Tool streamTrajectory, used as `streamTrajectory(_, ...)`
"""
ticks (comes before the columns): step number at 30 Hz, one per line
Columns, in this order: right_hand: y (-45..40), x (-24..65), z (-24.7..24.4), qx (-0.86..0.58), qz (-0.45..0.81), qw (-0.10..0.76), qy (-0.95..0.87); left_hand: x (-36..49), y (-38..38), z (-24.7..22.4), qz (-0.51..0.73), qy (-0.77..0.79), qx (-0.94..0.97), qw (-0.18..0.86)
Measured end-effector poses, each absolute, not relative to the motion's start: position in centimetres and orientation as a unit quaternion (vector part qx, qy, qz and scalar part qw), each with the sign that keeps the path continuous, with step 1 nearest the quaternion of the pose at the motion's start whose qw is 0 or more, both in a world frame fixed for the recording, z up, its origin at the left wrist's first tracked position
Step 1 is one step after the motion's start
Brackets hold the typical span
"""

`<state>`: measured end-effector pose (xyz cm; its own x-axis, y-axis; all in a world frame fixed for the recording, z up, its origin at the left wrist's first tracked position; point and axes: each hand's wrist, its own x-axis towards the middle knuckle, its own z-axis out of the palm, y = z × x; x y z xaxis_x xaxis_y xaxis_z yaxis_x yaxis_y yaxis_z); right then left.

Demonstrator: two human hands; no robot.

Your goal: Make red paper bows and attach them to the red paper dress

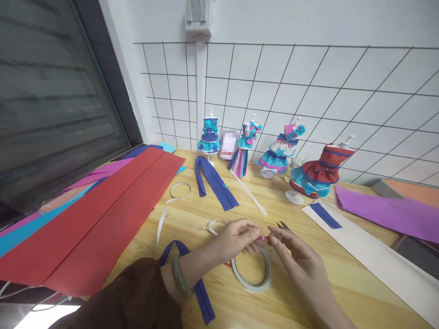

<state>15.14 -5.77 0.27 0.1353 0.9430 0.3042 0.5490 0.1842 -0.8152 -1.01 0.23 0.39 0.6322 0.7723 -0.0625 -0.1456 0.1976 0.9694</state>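
Observation:
In the middle of the table, my left hand [242,235] pinches one end of a small pinkish-red strip [265,238]. The fingertips of my right hand [300,258] close on its other end; most of the strip is hidden by fingers. Below the hands lies a roll of white tape [255,288] on its side. A bit of red [227,264] shows beside the roll, partly covered. Dark scissor tips [283,225] stick out behind my right hand. A blue fabric strip [205,304] passes under my left forearm, which wears a green bangle [181,277].
Red fabric sheets [103,219] cover the left side. Several small dress forms stand by the grid wall, including one in red [331,164]. A folded blue strip [214,183], white ribbon [160,226], a white sheet [370,251] and purple fabric [384,212] lie around.

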Motion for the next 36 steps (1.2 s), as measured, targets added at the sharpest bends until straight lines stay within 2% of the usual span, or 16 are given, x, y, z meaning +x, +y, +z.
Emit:
streamTrajectory(4, -5.6, 15.3, 0.3, -0.623, 0.2, 0.478, -0.586, -1.2, 0.2, 0.7, 0.321, 0.293, 0.548, 0.715)
streamTrajectory(12, -5.3, 14.9, 0.5, -0.609, 0.247, 0.524, -0.541, -1.0, 0.5, 0.5, 0.36, 0.325, 0.534, 0.693)
streamTrajectory(25, -5.3, 14.7, 0.4, -0.592, 0.241, 0.484, -0.598, -0.9, 0.6, 0.7, 0.386, 0.335, 0.532, 0.675)
streamTrajectory(36, -5.1, 14.2, 0.5, -0.537, 0.158, 0.416, -0.716, -1.2, -0.6, 0.1, 0.377, 0.319, 0.737, 0.461)
